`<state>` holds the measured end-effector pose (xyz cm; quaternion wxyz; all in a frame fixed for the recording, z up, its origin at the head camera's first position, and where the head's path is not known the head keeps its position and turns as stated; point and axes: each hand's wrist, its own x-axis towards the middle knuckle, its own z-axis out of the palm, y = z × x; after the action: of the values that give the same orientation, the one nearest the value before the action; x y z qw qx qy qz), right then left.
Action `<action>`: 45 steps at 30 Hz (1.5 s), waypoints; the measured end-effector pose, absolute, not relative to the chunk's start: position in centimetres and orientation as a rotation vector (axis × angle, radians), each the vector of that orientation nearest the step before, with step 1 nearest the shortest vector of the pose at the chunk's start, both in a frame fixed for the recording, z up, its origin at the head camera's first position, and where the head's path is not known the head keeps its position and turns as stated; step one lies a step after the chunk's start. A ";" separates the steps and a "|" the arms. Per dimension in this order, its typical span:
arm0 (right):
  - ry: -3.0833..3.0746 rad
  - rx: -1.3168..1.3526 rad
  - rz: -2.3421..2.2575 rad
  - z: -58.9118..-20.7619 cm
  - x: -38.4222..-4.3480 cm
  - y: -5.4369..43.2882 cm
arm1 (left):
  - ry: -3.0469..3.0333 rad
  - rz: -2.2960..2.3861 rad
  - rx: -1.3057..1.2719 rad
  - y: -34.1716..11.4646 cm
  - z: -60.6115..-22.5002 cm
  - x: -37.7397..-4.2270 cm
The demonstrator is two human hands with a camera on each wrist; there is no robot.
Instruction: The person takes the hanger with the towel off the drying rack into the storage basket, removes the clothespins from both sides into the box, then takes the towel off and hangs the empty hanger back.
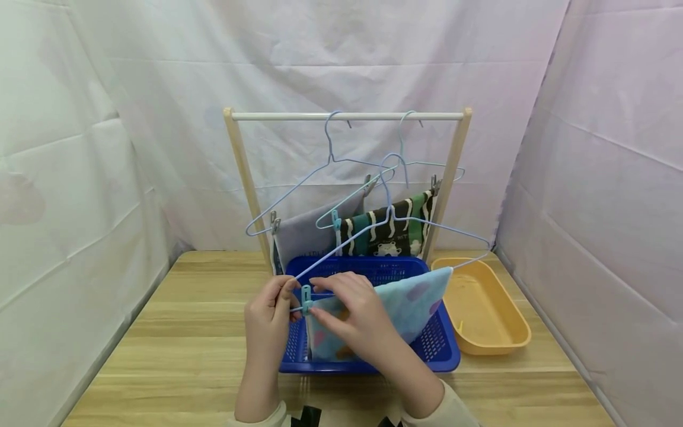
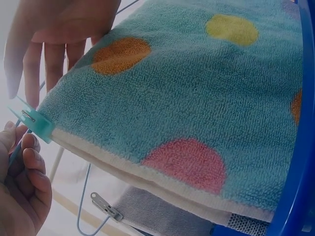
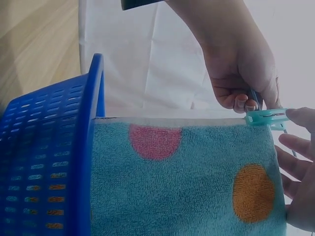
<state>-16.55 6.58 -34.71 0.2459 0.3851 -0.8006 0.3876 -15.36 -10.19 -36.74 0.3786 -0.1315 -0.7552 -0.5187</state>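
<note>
- Pinching the near periwinkle wire hanger [image 1: 390, 209] with curled fingers of the left hand [image 1: 272, 305], at nine o'clock from the blue basket [image 1: 450, 354]; spreading fingers of the right hand [image 1: 354, 305] apart about the turquoise spring peg [image 1: 306, 298], cannot tell about firm thumb contact.
- Could pop that peg loose by an off-centre squeeze.
- Could lose the three o'clock end of the aqua polka-dot towel [image 1: 408, 302], above and reaching into the basket, for want of a visible peg there.
- Could snag its low edge on the basket rim by lifting aslant.
- Could tangle with the hung hangers [image 1: 330, 155] at twelve o'clock by raising too close.
- Count two hands, three hangers, three towels, five visible pegs (two turquoise, three grey), one basket.
- Count one yellow tray [image 1: 482, 302] at three o'clock, one garment rack [image 1: 288, 117] at twelve.
</note>
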 end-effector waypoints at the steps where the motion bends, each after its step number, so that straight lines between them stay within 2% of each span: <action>1: -2.189 1.056 1.060 -34.7 -16.5 6.5 | -1.930 -1.322 -0.338 -10.2 -36.7 -15.3; 16: -2.157 1.162 0.987 -34.4 -16.5 6.8 | -1.894 -1.224 -0.438 -9.9 -36.5 -15.0; 45: -2.083 1.251 1.113 -34.8 -16.5 7.1 | -1.906 -1.237 -0.404 -10.0 -36.7 -15.0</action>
<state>-16.52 7.10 -34.77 0.2325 0.4553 -0.7580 0.4051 -15.05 -9.98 -36.67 0.4048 -0.1601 -0.7553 -0.4900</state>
